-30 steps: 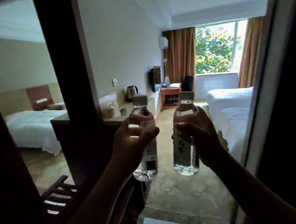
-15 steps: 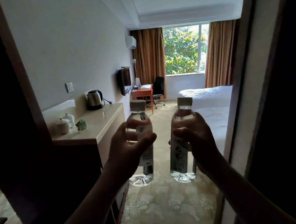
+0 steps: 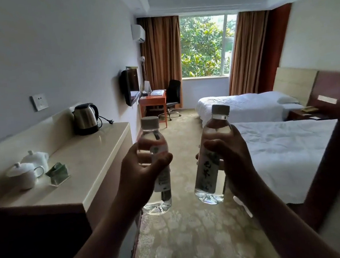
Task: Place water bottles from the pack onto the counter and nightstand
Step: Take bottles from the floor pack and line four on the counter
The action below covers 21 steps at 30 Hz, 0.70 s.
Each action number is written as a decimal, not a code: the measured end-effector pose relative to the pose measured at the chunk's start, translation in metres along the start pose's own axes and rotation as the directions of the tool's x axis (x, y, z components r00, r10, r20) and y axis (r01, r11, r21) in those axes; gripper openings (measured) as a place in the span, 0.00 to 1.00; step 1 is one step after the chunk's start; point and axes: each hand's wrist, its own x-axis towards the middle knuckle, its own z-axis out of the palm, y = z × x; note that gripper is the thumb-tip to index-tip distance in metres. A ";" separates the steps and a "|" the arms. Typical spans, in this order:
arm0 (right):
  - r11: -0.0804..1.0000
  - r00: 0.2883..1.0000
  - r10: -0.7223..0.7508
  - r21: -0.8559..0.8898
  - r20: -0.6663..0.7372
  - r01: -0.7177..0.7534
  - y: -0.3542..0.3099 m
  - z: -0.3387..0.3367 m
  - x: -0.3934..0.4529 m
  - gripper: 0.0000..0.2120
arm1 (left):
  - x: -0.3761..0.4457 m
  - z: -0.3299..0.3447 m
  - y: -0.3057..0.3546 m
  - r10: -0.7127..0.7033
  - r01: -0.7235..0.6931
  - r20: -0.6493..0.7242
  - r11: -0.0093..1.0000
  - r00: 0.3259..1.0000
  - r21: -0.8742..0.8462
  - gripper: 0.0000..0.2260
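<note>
I carry two clear water bottles with white caps, held upright at chest height over the carpet. My left hand (image 3: 143, 174) grips the left bottle (image 3: 158, 197) round its middle, just right of the cream counter (image 3: 96, 155). My right hand (image 3: 234, 160) grips the right bottle (image 3: 207, 179), whose white label carries dark characters. The wooden nightstand (image 3: 302, 115) stands far right between the two beds, well beyond both hands. The bottle pack is not in sight.
On the counter stand a steel kettle (image 3: 85, 118), two white lidded cups (image 3: 26, 174) and a small green packet (image 3: 57, 174). Two white beds (image 3: 280, 148) fill the right side. A wall TV, desk and office chair (image 3: 173, 99) lie ahead by the window. A dark door frame (image 3: 328, 164) edges the right.
The view has moved forward through the doorway into the room. The counter now lies close on my left and the beds on my right. Both hands still hold their bottles.
</note>
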 end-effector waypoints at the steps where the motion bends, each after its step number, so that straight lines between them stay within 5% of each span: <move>1: 1.000 1.000 0.002 -0.002 -0.012 -0.002 0.008 0.001 0.015 0.24 | 0.015 0.003 -0.009 -0.003 0.003 0.011 1.000 1.000 -0.005 0.20; 10: 1.000 0.999 0.005 0.026 0.048 -0.006 0.087 -0.002 0.165 0.27 | 0.156 0.042 -0.093 0.017 -0.018 0.037 0.999 0.999 0.033 0.17; 21: 0.981 0.971 -0.040 0.196 0.237 -0.007 0.173 0.028 0.385 0.26 | 0.322 0.051 -0.166 -0.032 0.050 -0.171 0.994 0.985 0.101 0.23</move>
